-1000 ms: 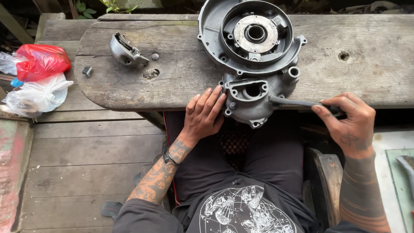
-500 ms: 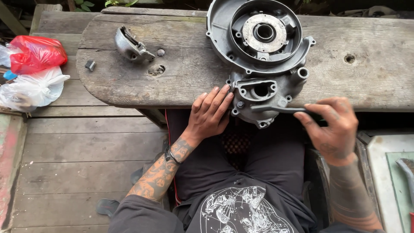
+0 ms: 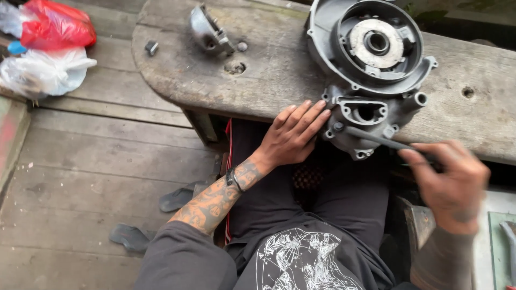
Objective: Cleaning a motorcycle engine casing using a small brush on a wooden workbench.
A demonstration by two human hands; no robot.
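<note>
The grey cast-metal engine casing (image 3: 371, 70) is sitting at the near edge of the weathered wooden bench (image 3: 269, 70), being steadied by the left hand (image 3: 293, 137), fingers spread flat. A slim dark tool (image 3: 376, 138) is being gripped by the blurry right hand (image 3: 449, 182), tip touching the casing.

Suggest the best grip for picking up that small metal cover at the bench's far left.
Probably grip the small metal cover across its curved outer shell, coming from above. It lies alone on the wooden bench, tilted, open side toward the engine casing; neither hand is near it.
</note>
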